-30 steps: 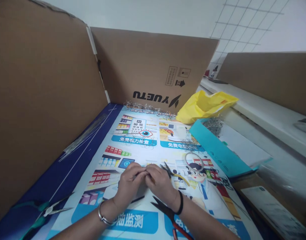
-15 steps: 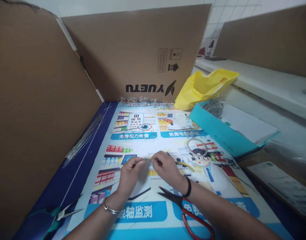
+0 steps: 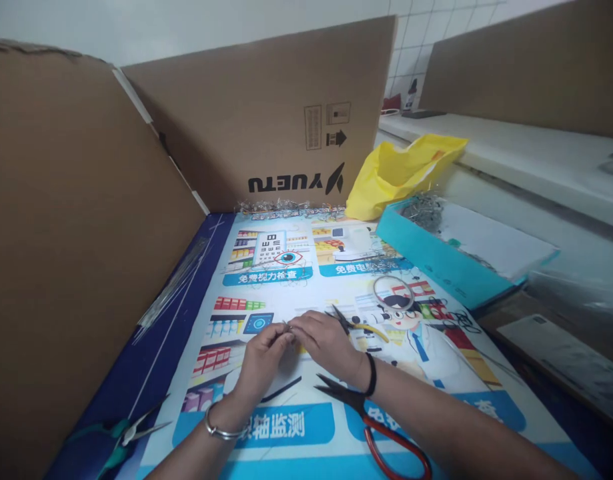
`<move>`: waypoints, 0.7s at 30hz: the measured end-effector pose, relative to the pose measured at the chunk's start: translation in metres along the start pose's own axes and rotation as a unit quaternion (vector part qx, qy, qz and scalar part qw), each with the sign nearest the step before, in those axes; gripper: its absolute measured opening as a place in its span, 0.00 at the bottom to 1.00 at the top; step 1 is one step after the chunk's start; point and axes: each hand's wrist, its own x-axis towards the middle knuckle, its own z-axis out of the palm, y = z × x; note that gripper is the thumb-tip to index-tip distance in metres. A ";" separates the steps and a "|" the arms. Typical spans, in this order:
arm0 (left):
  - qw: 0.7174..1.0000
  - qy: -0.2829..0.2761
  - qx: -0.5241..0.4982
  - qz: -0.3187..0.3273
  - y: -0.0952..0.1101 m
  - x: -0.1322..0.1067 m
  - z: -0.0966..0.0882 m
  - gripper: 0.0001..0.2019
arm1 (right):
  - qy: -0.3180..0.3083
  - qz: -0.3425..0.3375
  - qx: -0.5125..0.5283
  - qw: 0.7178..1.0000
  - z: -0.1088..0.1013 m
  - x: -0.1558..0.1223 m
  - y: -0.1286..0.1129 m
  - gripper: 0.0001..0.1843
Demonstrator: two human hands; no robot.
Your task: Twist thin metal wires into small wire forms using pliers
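Note:
Over the middle of the printed sheet (image 3: 336, 293), my left hand (image 3: 266, 350) and my right hand (image 3: 326, 343) meet at the fingertips. Both are closed in a pinch around something tiny between them, too small to make out. Just beyond my right hand lie yellow-handled pliers (image 3: 361, 325). Scissors with red handles (image 3: 369, 420) rest half open below my right wrist. Off to the left of my left forearm are green-handled pliers (image 3: 123, 433) with spread jaws. A coil of thin wire (image 3: 393, 293) lies past the right hand.
Cardboard panels (image 3: 211, 133) stand at the left and back. A turquoise box (image 3: 431, 257) holding a tangle of wire bits sits at right, beside a yellow bag (image 3: 401, 173). Thin straight wires (image 3: 176, 287) lie on the left edge. Small wire pieces (image 3: 286, 205) line the back.
My right hand has moved left and its fingers now touch those of my left hand; before, a gap lay between them. The view has shifted slightly.

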 end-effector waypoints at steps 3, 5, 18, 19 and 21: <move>1.000 -0.004 -0.006 -0.003 -0.001 -0.001 -0.001 0.07 | -0.014 0.004 -0.022 1.000 0.001 -0.001 0.000 0.10; 1.000 -0.013 -0.004 0.003 -0.002 0.000 -0.002 0.07 | -0.018 0.013 -0.042 0.999 0.001 -0.001 -0.001 0.10; 0.988 -0.057 0.124 0.076 0.003 0.003 -0.014 0.07 | -0.069 -0.024 -0.101 0.992 -0.006 0.000 -0.004 0.11; 0.986 -0.058 0.133 0.085 0.003 0.004 -0.015 0.08 | -0.073 -0.034 -0.112 0.990 -0.007 0.001 -0.004 0.11; 0.981 -0.064 0.150 0.103 0.002 0.004 -0.015 0.08 | -0.085 -0.059 -0.135 0.985 -0.010 0.002 -0.005 0.11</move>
